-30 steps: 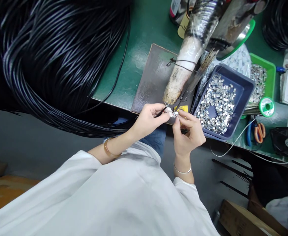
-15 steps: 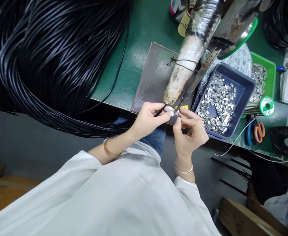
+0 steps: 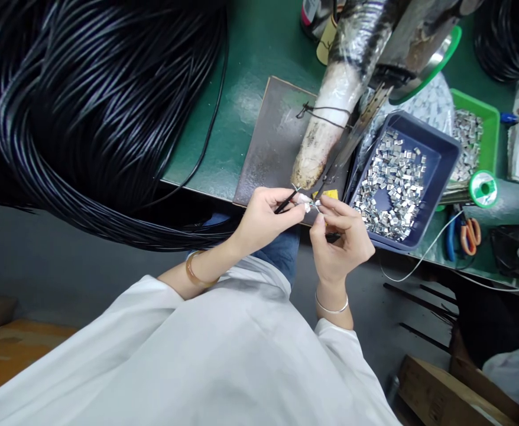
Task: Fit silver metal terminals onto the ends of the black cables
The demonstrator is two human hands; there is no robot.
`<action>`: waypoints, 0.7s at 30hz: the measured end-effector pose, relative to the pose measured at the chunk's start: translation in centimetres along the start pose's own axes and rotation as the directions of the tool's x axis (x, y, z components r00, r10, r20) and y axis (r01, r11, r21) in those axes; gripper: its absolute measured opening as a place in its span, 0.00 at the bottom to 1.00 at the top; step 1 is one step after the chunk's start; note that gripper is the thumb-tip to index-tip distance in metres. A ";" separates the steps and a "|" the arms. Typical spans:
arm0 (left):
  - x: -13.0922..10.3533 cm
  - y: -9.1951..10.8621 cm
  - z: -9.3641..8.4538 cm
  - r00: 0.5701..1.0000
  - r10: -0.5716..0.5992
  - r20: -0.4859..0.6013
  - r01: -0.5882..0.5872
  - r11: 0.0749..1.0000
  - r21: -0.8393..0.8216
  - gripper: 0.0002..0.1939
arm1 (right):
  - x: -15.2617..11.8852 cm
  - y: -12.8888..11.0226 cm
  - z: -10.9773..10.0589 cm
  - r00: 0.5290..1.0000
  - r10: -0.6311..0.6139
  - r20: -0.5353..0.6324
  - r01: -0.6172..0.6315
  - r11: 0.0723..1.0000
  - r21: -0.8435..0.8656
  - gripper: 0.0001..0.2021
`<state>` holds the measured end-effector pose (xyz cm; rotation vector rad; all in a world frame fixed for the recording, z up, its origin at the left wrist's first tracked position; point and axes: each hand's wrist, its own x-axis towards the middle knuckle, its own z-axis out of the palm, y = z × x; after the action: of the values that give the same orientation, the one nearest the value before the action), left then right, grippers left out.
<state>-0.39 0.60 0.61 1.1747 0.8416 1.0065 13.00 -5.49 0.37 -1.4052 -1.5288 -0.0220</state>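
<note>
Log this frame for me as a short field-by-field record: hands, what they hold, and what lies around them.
left hand: holds a black cable, its bared end showing
right hand: fingers at a small shiny piece; grip unclear
blue tray: right of the hands, holding small metal pieces
green tray: beyond the blue tray, also holding metal pieces
cable bundle: large, black, at left
handled tools: blue and orange grips, right of the blue tray
</note>
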 end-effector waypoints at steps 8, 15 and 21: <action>0.0 0.1 -0.1 1.000 0.007 0.014 -0.007 0.999 0.036 0.09 | -0.1 0.1 -0.1 1.000 -0.017 0.026 0.017 1.000 0.007 0.07; 0.0 0.1 0.0 1.000 -0.024 0.004 0.024 1.000 0.015 0.08 | -0.2 0.2 -0.1 0.997 -0.065 0.032 0.066 0.998 -0.020 0.10; 0.1 0.1 0.4 1.000 -0.008 -0.002 0.008 1.000 0.001 0.12 | -0.1 0.2 -0.1 0.997 -0.071 -0.008 0.071 0.997 -0.019 0.10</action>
<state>0.03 0.61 0.83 1.1709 0.8482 1.0016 13.18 -5.54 0.22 -1.3639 -1.5745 -0.0861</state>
